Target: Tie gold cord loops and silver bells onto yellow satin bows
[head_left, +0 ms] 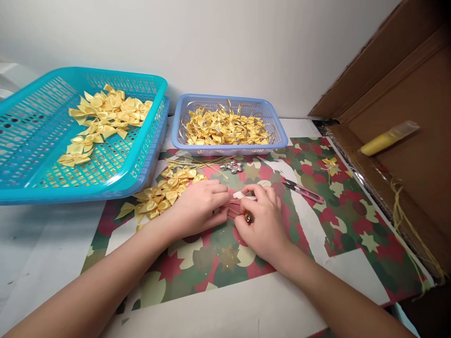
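Note:
My left hand [202,206] is closed over the patterned sheet [229,258], its fingers pinching one end of a thin gold cord [234,212]. Close by on the right, my right hand [260,218] is closed on the cord's other side, with a small shiny bell [248,217] at its fingers. A small white piece [238,195] shows by its index finger. Loose yellow bows [165,195] lie left of my left hand. Beyond the hands are silver bells [232,166] and gold cord lengths [197,163].
A turquoise basket [132,176] of yellow bows stands at the left. Behind the hands, a blue basket [229,147] holds bows with gold cords. Pink snips [306,192] lie to the right, near a cardboard wall [401,103] with a yellow tube [387,138].

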`<state>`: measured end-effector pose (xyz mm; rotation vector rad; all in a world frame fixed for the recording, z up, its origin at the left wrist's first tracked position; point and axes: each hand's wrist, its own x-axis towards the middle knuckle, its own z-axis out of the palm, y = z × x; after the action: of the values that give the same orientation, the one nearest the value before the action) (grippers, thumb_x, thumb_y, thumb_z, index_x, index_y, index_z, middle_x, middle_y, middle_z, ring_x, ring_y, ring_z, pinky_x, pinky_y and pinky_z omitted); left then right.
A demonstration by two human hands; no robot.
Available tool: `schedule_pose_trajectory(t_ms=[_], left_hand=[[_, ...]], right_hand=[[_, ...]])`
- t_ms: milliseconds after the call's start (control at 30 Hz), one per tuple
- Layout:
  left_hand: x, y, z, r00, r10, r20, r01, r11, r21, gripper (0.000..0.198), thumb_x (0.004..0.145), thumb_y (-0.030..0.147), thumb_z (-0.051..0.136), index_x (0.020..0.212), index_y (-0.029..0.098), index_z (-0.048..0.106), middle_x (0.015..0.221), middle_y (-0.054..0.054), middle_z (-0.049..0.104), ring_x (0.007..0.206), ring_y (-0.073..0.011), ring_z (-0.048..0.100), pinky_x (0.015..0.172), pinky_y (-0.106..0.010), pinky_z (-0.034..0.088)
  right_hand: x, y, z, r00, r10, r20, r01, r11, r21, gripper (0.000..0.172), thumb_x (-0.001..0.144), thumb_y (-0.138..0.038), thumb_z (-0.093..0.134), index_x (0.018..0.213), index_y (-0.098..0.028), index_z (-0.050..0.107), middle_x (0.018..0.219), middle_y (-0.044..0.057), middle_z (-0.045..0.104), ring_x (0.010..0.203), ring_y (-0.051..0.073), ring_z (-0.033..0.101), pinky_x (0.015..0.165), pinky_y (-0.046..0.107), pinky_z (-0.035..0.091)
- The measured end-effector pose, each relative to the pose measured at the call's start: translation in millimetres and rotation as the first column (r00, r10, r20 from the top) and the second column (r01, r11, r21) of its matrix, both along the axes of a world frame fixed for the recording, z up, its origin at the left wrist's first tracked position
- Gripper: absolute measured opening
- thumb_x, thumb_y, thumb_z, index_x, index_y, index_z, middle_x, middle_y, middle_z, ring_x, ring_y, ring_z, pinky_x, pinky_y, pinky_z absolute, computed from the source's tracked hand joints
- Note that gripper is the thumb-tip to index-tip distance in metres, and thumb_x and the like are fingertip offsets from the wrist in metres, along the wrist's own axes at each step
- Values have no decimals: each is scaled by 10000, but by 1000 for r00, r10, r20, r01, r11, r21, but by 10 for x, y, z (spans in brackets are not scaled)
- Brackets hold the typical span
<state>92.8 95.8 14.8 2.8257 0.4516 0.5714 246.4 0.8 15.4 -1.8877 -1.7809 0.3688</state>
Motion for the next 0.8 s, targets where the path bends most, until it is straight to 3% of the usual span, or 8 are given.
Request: schedule_pose_trajectory(t_ms=[133,333,433,600,800], left_hand=[[-7,-5,26,1000,-11,-17,11,1000,-15,175,811,121,472,650,183,500,599,2,490,570,-154,431,553,-277,356],[15,-89,121,996,-86,-13,81,969,-235,164,848,109,400,749,178,511,739,-29,558,662,-151,507,611,-245,392],[12,-118,102,998,-55,-42,42,962,-271,221,914,182,393,742,181,531,658,-6,556,573,-134,495,549,-232,353],[9,-106,-37,1000,7,9,-6,992,-127,385,955,317,439,619,183,572,489,21,506,471,-116,461,505,-233,299],[22,-87,-152,992,-22,124,19,999,29,410,939,225,447,537,183,515,484,27,520,457,-103,449,503,-235,301]], right_hand=[[16,7,8,1000,-5,13,5,1000,-3,170,726,-133,557,578,-193,497,1082,49,602,1033,265,466,846,432,375],[23,-8,21,1000,8,7,-8,1000,0,108,734,-129,559,667,-208,589,1087,52,605,1031,266,466,849,423,380],[26,-13,9,1000,9,-13,-8,1000,10,112,746,-133,558,681,-210,606,1081,57,609,1028,268,468,847,423,382],[21,-23,10,999,13,-30,-12,1000,20,135,744,-157,578,613,-193,568,1079,51,612,1015,263,475,844,421,381],[12,-34,24,999,22,-30,-21,1000,22,123,723,-115,559,657,-206,610,1068,37,622,1015,258,476,851,423,373]])
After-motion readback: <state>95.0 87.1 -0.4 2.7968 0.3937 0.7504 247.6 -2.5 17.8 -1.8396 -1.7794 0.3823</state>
